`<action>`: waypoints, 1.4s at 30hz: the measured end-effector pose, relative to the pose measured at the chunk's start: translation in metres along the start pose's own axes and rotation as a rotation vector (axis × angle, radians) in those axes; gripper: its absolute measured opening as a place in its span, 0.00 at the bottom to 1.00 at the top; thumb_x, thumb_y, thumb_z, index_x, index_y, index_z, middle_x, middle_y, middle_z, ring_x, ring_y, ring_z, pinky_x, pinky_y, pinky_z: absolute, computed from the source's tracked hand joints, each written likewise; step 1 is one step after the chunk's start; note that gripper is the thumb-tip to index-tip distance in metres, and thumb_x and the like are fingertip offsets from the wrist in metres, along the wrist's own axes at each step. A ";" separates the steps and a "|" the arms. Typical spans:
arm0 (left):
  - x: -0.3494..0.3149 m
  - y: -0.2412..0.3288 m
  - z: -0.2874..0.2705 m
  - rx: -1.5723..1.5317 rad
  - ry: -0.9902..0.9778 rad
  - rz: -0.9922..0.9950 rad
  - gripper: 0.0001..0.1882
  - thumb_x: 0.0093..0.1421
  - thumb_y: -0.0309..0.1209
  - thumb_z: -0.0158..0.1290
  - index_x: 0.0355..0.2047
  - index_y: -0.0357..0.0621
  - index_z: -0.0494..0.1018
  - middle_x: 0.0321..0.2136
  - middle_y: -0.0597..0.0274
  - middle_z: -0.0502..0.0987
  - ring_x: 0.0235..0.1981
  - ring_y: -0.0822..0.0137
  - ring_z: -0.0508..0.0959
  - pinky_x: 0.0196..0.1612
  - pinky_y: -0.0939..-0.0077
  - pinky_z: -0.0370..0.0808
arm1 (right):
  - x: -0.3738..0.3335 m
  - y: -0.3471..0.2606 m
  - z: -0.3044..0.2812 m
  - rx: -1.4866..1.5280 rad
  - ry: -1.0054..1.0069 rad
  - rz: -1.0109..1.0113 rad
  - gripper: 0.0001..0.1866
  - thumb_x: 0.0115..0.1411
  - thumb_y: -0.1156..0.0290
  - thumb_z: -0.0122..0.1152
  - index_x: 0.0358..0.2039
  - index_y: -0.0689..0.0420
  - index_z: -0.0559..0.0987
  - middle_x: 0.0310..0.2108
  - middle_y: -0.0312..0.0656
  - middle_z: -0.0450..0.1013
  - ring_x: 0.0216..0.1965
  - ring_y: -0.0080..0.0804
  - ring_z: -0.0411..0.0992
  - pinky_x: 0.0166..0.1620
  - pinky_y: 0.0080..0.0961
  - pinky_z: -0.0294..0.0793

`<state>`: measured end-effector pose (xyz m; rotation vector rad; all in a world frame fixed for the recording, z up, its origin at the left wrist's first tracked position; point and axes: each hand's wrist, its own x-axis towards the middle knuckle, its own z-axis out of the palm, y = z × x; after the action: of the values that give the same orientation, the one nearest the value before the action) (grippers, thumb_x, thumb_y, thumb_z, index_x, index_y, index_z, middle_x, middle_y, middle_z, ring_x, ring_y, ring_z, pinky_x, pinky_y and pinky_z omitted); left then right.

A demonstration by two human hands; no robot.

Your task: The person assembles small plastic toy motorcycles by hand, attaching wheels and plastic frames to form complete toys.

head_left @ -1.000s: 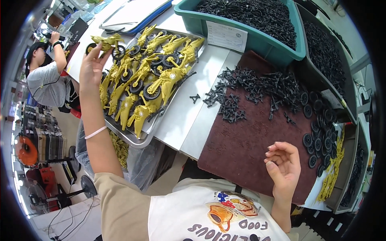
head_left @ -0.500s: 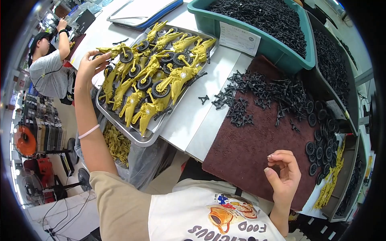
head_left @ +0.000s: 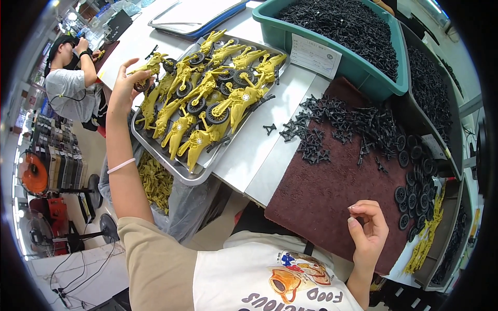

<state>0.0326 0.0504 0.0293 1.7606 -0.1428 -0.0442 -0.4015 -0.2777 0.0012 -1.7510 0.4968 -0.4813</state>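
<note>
At the left side of a metal tray (head_left: pixel 194 180), my left hand (head_left: pixel 123 89) has its fingers closed round the rear wheel of a yellow toy motorcycle (head_left: pixel 151 65). That motorcycle lies over the tray's edge, beside several similar yellow motorcycles (head_left: pixel 237 101) with black wheels, packed in slanting rows. My right hand (head_left: pixel 371 230) hovers over the brown cloth mat (head_left: pixel 321 197). Its fingers are loosely curled, the thumb and fingertips stand apart, and nothing shows between them. Loose black wheels (head_left: pixel 400 194) lie near this hand.
Small black parts (head_left: pixel 340 119) are heaped on the mat's far part. Behind them stands a teal bin (head_left: pixel 332 39) full of black pieces, and grey bins (head_left: pixel 425 98) line the right. Yellow parts (head_left: pixel 425 241) lie at right; a bag of yellow pieces (head_left: pixel 155 181) sits below the tray. Another person (head_left: pixel 70 85) works far left.
My left hand has shifted slightly with the yellow motorcycle, whose front now points more toward the far side. My right hand stays in nearly the same curled pose. The whole view has shifted a little.
</note>
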 end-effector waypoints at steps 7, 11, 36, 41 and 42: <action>0.004 -0.001 0.004 0.363 0.045 0.195 0.16 0.53 0.23 0.57 0.43 0.36 0.74 0.34 0.57 0.79 0.34 0.69 0.80 0.39 0.76 0.76 | -0.001 -0.002 0.002 -0.021 -0.002 -0.012 0.11 0.48 0.86 0.58 0.34 0.63 0.76 0.38 0.44 0.71 0.40 0.29 0.69 0.47 0.23 0.67; -0.007 -0.005 0.020 0.738 0.150 0.552 0.10 0.54 0.23 0.56 0.38 0.36 0.75 0.34 0.52 0.80 0.36 0.61 0.81 0.40 0.72 0.76 | -0.001 -0.003 0.001 -0.023 -0.010 -0.003 0.10 0.48 0.86 0.58 0.33 0.63 0.76 0.37 0.44 0.71 0.40 0.29 0.70 0.47 0.23 0.68; -0.081 -0.163 -0.125 0.464 0.939 0.307 0.09 0.65 0.30 0.49 0.36 0.34 0.71 0.36 0.56 0.76 0.35 0.68 0.75 0.39 0.74 0.73 | -0.008 -0.011 -0.010 -0.082 -0.031 0.009 0.07 0.49 0.84 0.58 0.31 0.65 0.78 0.33 0.45 0.74 0.34 0.29 0.72 0.41 0.22 0.71; -0.226 -0.433 -0.130 0.905 0.213 -0.009 0.26 0.58 0.32 0.53 0.56 0.37 0.63 0.52 0.39 0.67 0.52 0.45 0.70 0.55 0.54 0.67 | -0.002 -0.017 -0.003 -0.076 -0.028 0.029 0.07 0.49 0.84 0.58 0.30 0.65 0.78 0.32 0.45 0.74 0.34 0.28 0.73 0.40 0.22 0.71; -0.257 -0.468 -0.138 0.736 -0.028 0.096 0.30 0.57 0.33 0.54 0.59 0.39 0.60 0.51 0.36 0.66 0.52 0.45 0.71 0.54 0.53 0.69 | 0.000 -0.019 -0.003 -0.083 -0.047 0.022 0.07 0.49 0.84 0.59 0.30 0.65 0.78 0.32 0.45 0.74 0.33 0.29 0.73 0.40 0.22 0.71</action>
<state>-0.1731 0.3034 -0.4147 2.4848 -0.2905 0.0623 -0.4018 -0.2755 0.0208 -1.8306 0.5086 -0.4076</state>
